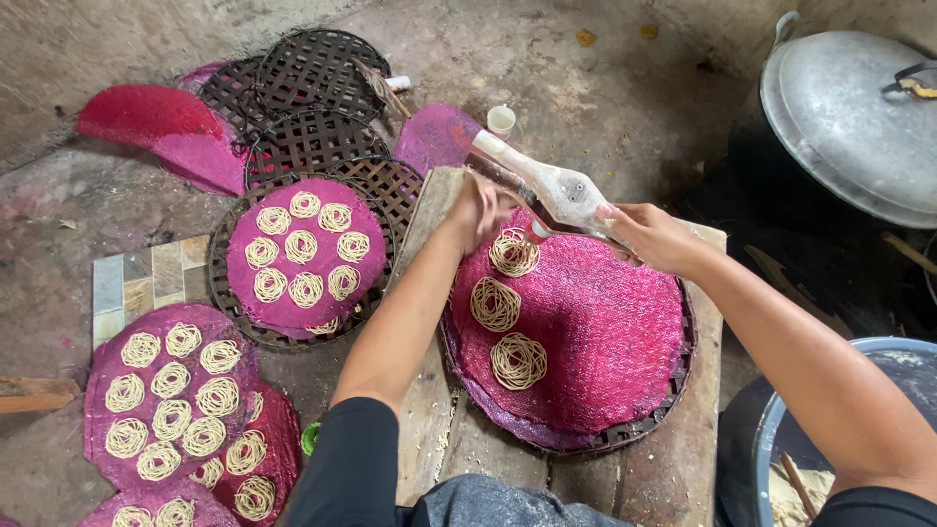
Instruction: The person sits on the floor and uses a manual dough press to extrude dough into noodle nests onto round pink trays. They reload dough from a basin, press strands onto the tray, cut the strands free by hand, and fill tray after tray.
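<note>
Both my hands hold a pale, dough-smeared noodle press [556, 187] over a round magenta woven mat [595, 337]. My left hand [475, 210] grips its far handle. My right hand [652, 237] grips the near handle. A thin strand runs from the press down onto a fresh noodle coil [513, 252] at the mat's far edge. Two more coils [496, 304] lie below it on the mat. The mat rests on a dark woven tray [644, 425] on a wooden board [673, 468].
To the left, a tray [220, 283] carries a magenta mat with several coils, and more filled mats [98, 376] lie on the ground. Bare dark trays [317, 63] are stacked at the back. A large metal lid [844, 117] is at right; a bowl [771, 429] stands bottom right.
</note>
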A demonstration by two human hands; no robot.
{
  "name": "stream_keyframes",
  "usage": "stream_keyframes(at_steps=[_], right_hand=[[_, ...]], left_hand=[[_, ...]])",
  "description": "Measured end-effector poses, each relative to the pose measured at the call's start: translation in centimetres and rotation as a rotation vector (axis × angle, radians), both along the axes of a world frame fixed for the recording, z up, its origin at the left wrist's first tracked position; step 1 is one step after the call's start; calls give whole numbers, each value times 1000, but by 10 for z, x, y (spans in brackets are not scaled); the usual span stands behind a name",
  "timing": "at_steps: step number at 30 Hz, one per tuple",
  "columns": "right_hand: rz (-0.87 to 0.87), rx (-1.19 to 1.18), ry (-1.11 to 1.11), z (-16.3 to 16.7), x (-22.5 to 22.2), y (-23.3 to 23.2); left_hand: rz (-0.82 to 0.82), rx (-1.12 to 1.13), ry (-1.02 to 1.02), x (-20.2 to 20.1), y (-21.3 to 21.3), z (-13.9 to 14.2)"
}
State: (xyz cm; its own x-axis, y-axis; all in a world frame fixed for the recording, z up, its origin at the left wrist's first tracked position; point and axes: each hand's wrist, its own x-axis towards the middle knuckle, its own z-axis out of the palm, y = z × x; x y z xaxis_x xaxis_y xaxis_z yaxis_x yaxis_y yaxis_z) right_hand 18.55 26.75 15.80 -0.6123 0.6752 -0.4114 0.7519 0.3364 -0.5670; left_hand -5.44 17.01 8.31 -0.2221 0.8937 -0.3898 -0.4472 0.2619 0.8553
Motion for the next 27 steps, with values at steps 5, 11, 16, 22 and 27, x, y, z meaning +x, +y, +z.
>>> stream_keyframes(at_steps=[5,11,16,22,27], right_hand=[[-118,-30,-45,-11,0,-3],[-258,27,114,-17,0,-7],[-124,92,194,-20,29,-15],[-14,-538,172,-23,80,-43],[-120,-202,-144,-3,82,-62]], left_hand=[[-233,-74,64,13,-12,-18],[-281,-12,993,17,-30,-25],[-116,22,903,18,-43,-20],[305,514,-701,62,-49,2],[317,790,-1027,90,-38,0]])
